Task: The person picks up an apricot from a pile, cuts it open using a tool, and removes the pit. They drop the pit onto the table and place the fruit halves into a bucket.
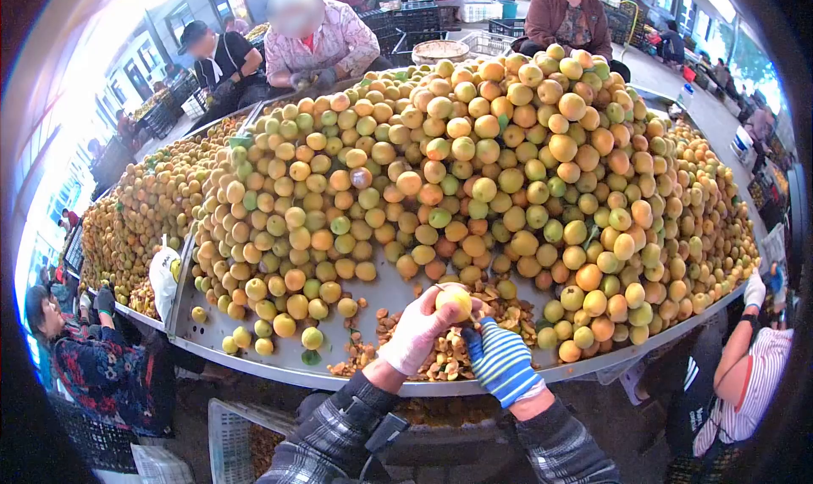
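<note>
My left hand point(417, 333), in a white glove, grips a yellow apricot point(456, 298) just above the near edge of the metal table point(279, 357). My right hand point(500, 361), in a blue striped glove, is closed right beside the fruit and touches it from the right. Whether it holds a tool is hidden. Under both hands lies a heap of brown apricot pits point(440, 357). A huge pile of yellow, orange and green apricots point(474, 162) rises behind the hands.
Other people sit around the table: two at the far left side point(318, 39), one at the far end point(572, 14), one at left point(85, 357), one at right point(745, 365). A second heap of apricots point(135, 213) lies left. Plastic crates point(233, 433) stand below the table.
</note>
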`<action>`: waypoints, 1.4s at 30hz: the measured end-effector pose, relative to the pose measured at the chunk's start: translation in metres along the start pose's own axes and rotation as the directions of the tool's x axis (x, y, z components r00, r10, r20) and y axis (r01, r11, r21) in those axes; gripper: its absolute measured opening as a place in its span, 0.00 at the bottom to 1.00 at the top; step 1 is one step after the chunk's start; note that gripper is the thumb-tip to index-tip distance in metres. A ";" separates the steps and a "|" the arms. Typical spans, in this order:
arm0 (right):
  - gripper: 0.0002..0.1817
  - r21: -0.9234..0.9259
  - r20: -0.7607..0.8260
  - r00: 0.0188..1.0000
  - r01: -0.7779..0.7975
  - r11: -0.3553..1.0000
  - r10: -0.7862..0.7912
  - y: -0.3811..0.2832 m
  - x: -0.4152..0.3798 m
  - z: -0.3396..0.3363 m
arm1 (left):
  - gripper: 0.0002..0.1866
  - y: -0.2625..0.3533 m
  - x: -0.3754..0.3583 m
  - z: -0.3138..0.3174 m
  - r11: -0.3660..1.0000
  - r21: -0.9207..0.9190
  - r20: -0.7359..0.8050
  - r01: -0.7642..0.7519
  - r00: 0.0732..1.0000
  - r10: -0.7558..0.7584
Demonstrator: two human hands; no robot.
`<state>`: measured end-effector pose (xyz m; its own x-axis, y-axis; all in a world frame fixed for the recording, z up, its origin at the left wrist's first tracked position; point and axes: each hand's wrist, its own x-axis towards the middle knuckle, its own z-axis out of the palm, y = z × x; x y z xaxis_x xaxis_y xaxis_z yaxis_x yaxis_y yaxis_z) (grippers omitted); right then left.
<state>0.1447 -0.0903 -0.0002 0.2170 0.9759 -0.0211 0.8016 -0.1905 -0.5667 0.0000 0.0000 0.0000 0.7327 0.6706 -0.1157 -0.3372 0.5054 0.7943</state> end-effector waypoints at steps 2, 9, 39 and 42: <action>0.21 -0.027 0.008 0.998 0.060 0.998 -0.060 0.004 0.000 -0.001 | 0.44 0.000 0.000 0.003 0.901 0.430 -0.083 -0.053 0.992 0.098; 0.21 0.105 -0.177 0.973 0.168 0.980 -0.148 0.002 0.003 0.010 | 0.37 -0.017 -0.003 0.007 0.951 -0.300 -0.116 -0.069 0.993 0.036; 0.18 0.039 -0.081 0.978 0.198 0.979 -0.195 -0.003 0.005 0.020 | 0.23 -0.004 -0.009 0.017 0.927 0.333 -0.290 -0.173 0.917 0.275; 0.15 0.145 -0.069 0.989 0.137 0.980 -0.128 -0.011 0.002 0.021 | 0.22 -0.003 -0.008 0.015 0.922 0.343 -0.296 -0.181 0.910 0.289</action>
<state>0.1248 -0.0838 -0.0113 0.1501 0.9827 0.1087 0.7342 -0.0372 -0.6779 0.0043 -0.0156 0.0074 0.3948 0.9173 -0.0524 -0.2409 0.1584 0.9575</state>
